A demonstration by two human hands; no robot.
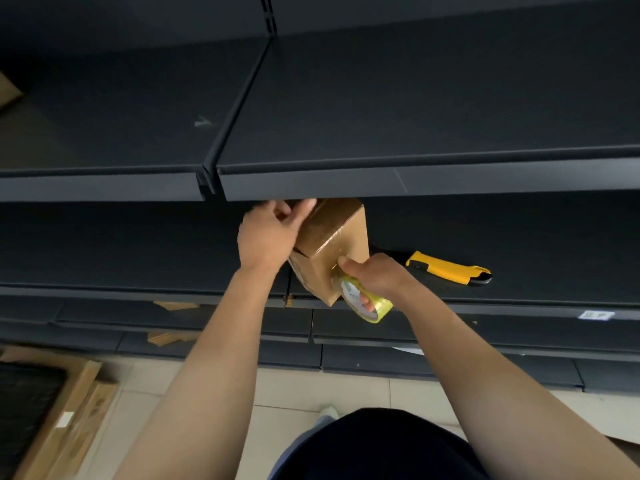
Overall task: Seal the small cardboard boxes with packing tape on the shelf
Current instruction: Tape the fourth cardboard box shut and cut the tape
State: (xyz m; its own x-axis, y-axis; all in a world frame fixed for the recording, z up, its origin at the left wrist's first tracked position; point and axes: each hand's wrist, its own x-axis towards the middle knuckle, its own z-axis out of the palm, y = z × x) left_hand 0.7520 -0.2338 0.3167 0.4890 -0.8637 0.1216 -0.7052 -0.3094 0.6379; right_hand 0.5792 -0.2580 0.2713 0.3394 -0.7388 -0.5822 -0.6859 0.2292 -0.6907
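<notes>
Left fingers (303,206) clasp box (332,230); right fingers (365,301) hook tape (382,307).

You are holding the small brown cardboard box (332,233) over the front edge of the dark metal shelf (138,265), just beneath the upper shelf board (415,133). Your left hand (266,237) is gripping its left side. Your right hand (377,275) is touching its near face, with the clear packing tape roll (369,304) under that hand. The yellow-and-black utility knife (450,268) is lying right of the box on that shelf.
</notes>
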